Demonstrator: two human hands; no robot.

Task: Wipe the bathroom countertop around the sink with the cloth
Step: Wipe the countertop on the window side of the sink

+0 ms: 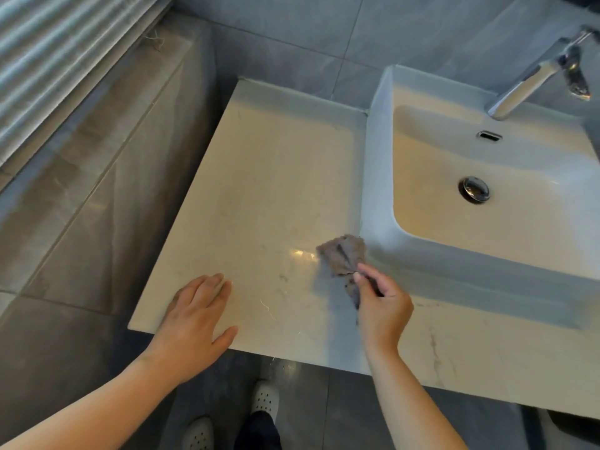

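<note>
A pale marble countertop (pixel 259 190) runs left of and in front of a white rectangular sink (pixel 376 196) that stands on top of it. A small grey cloth (pixel 342 254) lies bunched on the countertop, touching the sink's front left corner. My right hand (pixel 383 306) pinches the cloth's near end between thumb and fingers. My left hand (pixel 198 316) rests flat, palm down, fingers spread a little, on the countertop near its front edge and holds nothing.
A chrome faucet (pixel 532 79) reaches over the sink from the back right, and a drain plug (pixel 474 189) sits in the basin. Grey tiled wall rises behind. A tiled ledge (pixel 97 157) under window blinds lies to the left. My slippers (pixel 264 399) show below.
</note>
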